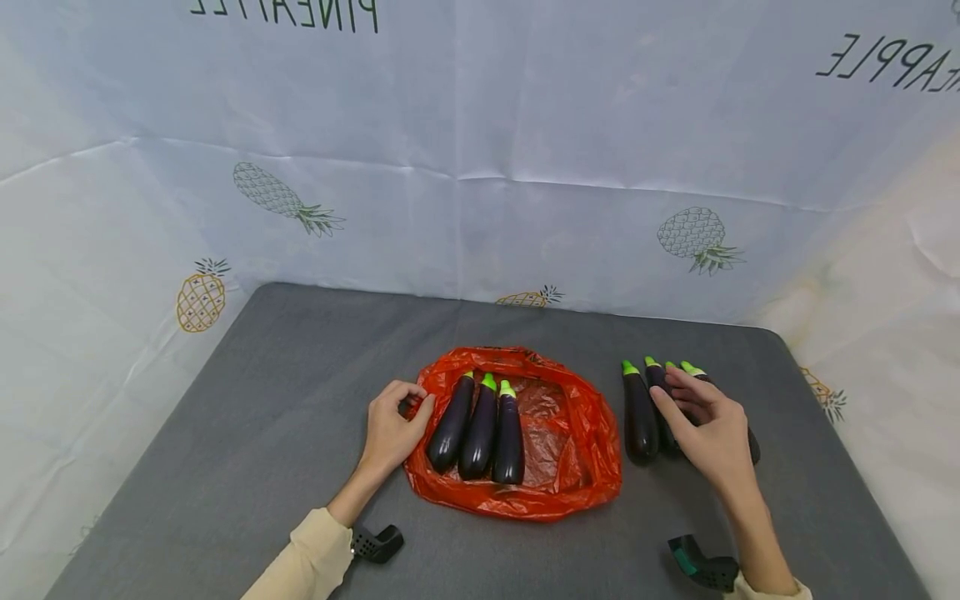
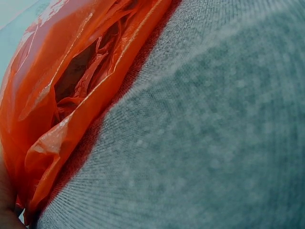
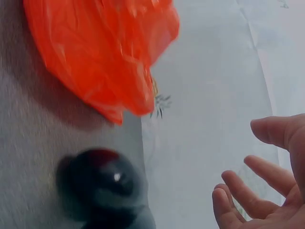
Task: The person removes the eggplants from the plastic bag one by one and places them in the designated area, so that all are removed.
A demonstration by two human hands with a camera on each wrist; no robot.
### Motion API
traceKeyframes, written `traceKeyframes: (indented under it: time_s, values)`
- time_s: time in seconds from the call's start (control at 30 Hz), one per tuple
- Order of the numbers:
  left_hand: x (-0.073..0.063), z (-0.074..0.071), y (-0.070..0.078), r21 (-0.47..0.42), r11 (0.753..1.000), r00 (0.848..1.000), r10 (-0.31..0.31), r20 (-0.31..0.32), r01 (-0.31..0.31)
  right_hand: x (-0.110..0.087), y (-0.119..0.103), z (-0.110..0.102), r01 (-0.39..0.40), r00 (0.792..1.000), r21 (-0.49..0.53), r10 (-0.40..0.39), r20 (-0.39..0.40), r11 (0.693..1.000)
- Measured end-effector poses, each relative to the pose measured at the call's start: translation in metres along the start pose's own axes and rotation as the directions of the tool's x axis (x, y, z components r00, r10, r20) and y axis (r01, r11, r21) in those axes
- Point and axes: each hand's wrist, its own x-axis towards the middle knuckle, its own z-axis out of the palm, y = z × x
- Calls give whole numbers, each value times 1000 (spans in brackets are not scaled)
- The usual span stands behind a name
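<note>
The left hand [image 1: 393,425] pinches the left rim of the bag [image 1: 606,429]; a light hold should steady the thin film without tearing it or dragging the mouth inward. The right hand [image 1: 712,429] is above the outer eggplants [image 1: 640,421], fingers loosely spread and holding nothing; whether a fingertip touches one cannot be told. For a secure grasp, the thumb and fingers should close around one body at its middle, as the glossy skin is likely slippery and the row tightly spaced. Any lift should clear the bag's rim. The eggplants are dark purple, near black, smooth and shiny, with bright green caps pointing away from the person. Three inner eggplants [image 1: 478,433] lie side by side in the bag's left half; at least four others lie on the table [image 1: 300,400], right of the bag.
</note>
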Motion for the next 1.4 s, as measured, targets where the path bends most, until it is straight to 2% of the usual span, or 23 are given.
traceKeyframes:
  time_s: [0.27, 0.7, 1.1, 1.4]
  values:
    - [0, 0, 0, 0, 1000, 1000, -15, 7, 15, -5, -10, 16, 21, 998, 27, -23, 62, 999]
    - [0, 0, -1, -2, 1000, 1000, -8, 3, 8, -9, -21, 38, 66, 989, 73, -75, 130, 995]
    - [0, 1, -1, 0, 1000, 1000, -4, 2, 4, -15, -33, 63, 65, 975, 136, -92, 203, 989]
    - [0, 1, -1, 0, 1000, 1000, -5, 4, 5, -23, -39, 80, 24, 964, 105, -51, 260, 994]
